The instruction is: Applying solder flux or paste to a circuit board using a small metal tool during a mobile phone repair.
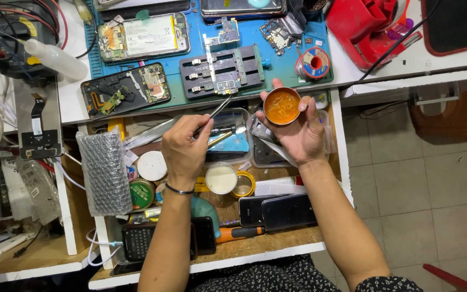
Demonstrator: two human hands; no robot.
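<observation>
A bubble-wrap package [105,173] stands in the open drawer, at the left side — it is long, silver-grey and shiny. Beside it lie round tins: one with a white lid [152,165], one with a green label [142,193], one small container with a white inside [221,178] and one yellow-rimmed tin [244,184].

On the blue mat above, an opened phone [143,37] shows a battery with a white rectangular label and a yellow strip at its edge. Lower in the drawer, two dark phones [278,210] lie side by side with black screens — a third black device [139,241] lies at the front left.
</observation>
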